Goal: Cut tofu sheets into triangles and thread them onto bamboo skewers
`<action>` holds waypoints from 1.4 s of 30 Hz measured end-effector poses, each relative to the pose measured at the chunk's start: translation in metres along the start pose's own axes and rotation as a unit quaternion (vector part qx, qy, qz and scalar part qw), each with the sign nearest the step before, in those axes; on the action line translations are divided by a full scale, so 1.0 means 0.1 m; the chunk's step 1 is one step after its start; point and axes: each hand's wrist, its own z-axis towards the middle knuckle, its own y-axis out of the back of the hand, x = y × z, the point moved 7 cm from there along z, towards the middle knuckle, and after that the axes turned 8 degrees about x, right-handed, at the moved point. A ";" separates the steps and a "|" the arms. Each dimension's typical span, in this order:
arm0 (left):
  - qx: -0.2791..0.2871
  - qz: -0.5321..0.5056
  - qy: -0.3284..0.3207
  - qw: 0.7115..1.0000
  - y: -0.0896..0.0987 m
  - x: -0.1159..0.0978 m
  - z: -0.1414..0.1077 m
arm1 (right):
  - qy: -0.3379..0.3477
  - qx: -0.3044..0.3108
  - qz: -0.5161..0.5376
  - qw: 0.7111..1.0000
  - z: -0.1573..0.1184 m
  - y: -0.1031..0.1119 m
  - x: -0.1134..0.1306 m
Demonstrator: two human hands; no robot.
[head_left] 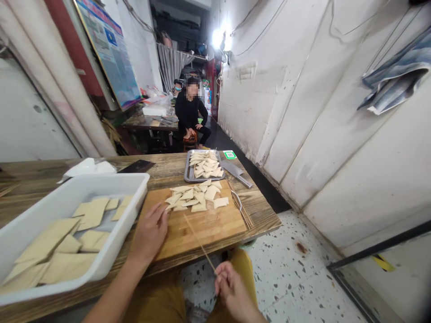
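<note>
My left hand (153,232) rests at the left side of a wooden cutting board (215,229), its fingertips at the edge of a pile of pale tofu-like pieces (198,196). Whether those fingers pinch a piece is hard to make out. Below the board's front edge, my right hand (227,280) is closed on a thin wooden skewer (201,242), whose far end points up over the board toward the pile. Nothing is threaded on the skewer. Behind the board, a metal tray (188,172) holds more cut pieces.
A white tub (136,197) with larger pale sheets stands at the left. Right of the metal tray lies a cleaver (235,172), near a green QR card (229,154). Skewers (245,215) and a metal-looking loop lie by the board's right edge. A person (191,110) sits beyond the table.
</note>
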 end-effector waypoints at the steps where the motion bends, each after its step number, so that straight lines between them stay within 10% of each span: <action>1: -0.007 -0.020 0.028 0.999 0.02 0.05 -0.04 | 0.003 0.005 -0.019 1.000 -0.02 -0.07 -0.03; 6: 0.027 -0.190 0.241 0.951 -0.10 0.28 -0.22 | -0.024 0.025 -0.092 0.995 0.00 -0.20 0.02; 11: -0.023 -0.509 0.335 0.793 -0.30 0.33 -0.24 | -0.022 0.041 -0.153 0.987 0.13 -0.25 0.28; 15: -0.061 -0.577 0.356 0.733 -0.30 0.37 -0.22 | 0.062 -0.009 -0.251 0.966 0.18 -0.24 0.51; 22: -0.084 -0.601 0.370 0.703 -0.31 0.42 -0.20 | 0.053 0.091 -0.195 0.975 0.14 -0.40 0.31; 37: -0.039 -0.616 0.371 0.694 -0.38 0.41 -0.17 | 0.103 0.038 -0.211 0.971 0.21 -0.41 0.56; 42: -0.036 -0.689 0.354 0.631 -0.36 0.44 -0.16 | 0.115 0.028 -0.203 0.972 0.22 -0.41 0.60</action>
